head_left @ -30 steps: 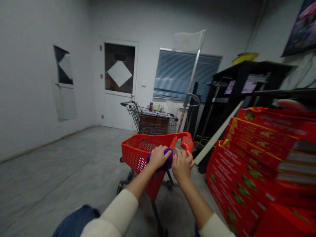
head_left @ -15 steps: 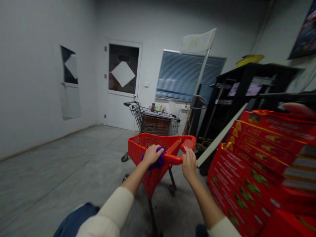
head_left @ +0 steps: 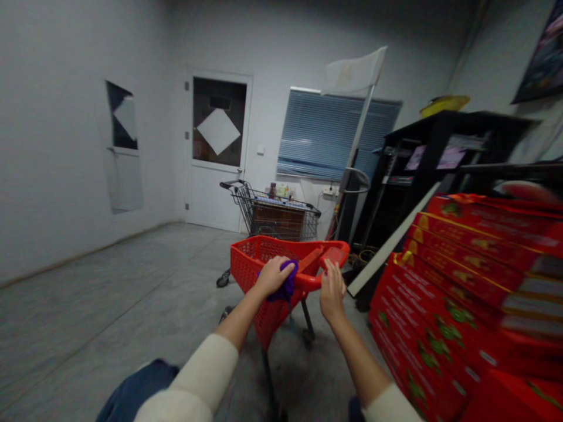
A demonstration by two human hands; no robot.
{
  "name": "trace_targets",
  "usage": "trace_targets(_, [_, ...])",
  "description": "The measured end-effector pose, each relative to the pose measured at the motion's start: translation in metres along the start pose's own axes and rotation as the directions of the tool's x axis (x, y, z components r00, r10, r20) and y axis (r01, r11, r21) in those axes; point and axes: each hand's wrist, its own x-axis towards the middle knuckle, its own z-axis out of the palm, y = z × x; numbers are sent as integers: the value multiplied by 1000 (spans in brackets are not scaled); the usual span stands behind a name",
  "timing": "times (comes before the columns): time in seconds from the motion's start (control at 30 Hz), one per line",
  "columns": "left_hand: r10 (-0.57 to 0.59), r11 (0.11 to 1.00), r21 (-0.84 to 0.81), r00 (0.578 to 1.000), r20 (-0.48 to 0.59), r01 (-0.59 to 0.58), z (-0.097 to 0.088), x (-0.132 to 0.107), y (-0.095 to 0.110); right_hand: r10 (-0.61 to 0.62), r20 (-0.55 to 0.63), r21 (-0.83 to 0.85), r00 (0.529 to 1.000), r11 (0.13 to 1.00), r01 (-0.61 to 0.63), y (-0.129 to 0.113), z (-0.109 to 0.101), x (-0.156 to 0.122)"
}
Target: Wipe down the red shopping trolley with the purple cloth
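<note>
A red plastic shopping cart point(head_left: 250, 278) on dark legs with casters stands right in front of me. My left hand point(head_left: 273, 275) is closed around a purple cloth point(head_left: 287, 287) and presses it on the near side of the cart's handle. At the handle's right part, my right hand point(head_left: 333, 290) rests with fingers bent over the red bar point(head_left: 310, 282). Its fingertips touch the bar; the thumb side is partly hidden.
Behind the red cart is a black wire shopping cart point(head_left: 246, 202) holding a brown box. Stacked red boxes point(head_left: 440, 305) rise close on my right. A white board point(head_left: 391, 246) leans near a black shelf point(head_left: 444, 129). A white door point(head_left: 215, 202) is in the back wall.
My left hand and the purple cloth have shifted slightly right along the handle. My right hand has slid a little left and its fingers have moved. The red cart has barely moved.
</note>
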Motion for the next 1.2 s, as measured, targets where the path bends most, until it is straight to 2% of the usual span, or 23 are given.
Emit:
trace_targets(0.07, [-57, 998, 12, 997, -54, 58, 1, -1, -6, 13, -30, 13, 999, 1000, -13, -5, 4, -2])
trace_targets(0.17, [-75, 996, 40, 991, -106, 80, 1, -6, 7, 0, -63, 2, 998, 1000, 0, -11, 10, -6])
trace_targets(0.3, [60, 995, 79, 998, -22, -58, -5, -11, 39, -63, -58, -34, 996, 998, 61, -14, 12, -10])
trace_targets(0.37, [116, 991, 68, 993, 26, -117, -9, -10, 46, -88, -41, -43, 995, 995, 86, -15, 7, -9])
trace_targets(0.47, [143, 990, 4, 988, 64, -144, -15, -6, 36, -93, 56, -82, 994, 992, 97, -14, -8, -1])
trace_targets(0.57, [102, 994, -48, 993, 55, -99, -18, 0, 8, -87, 131, -145, 988, 984, 106, -8, -22, 16])
trace_targets(0.67, [30, 997, -75, 999, 29, -28, -20, 3, -15, -115, 98, -227, 989, 965, 135, 3, -21, 30])
trace_targets(0.77, [-28, 999, -29, 999, 26, 29, -22, 2, -18, -101, 47, -269, 994, 957, 110, 15, -8, 32])
trace_targets(0.9, [-73, 988, 136, 997, 20, 70, -24, -6, 11, -98, -37, -286, 995, 954, 83, 20, 9, 22])
trace_targets(1.07, [18, 969, 246, 999, 49, -30, -27, -18, 62, -117, -91, -309, 989, 947, 84, 12, 12, 17])
trace_targets(1.13, [72, 969, 232, 996, 53, -82, -28, -22, 69, -103, -94, -305, 990, 950, 70, 9, 11, 16])
trace_targets(1.2, [107, 980, 162, 993, 55, -115, -29, -24, 63, -90, -95, -300, 991, 952, 57, 5, 10, 16])
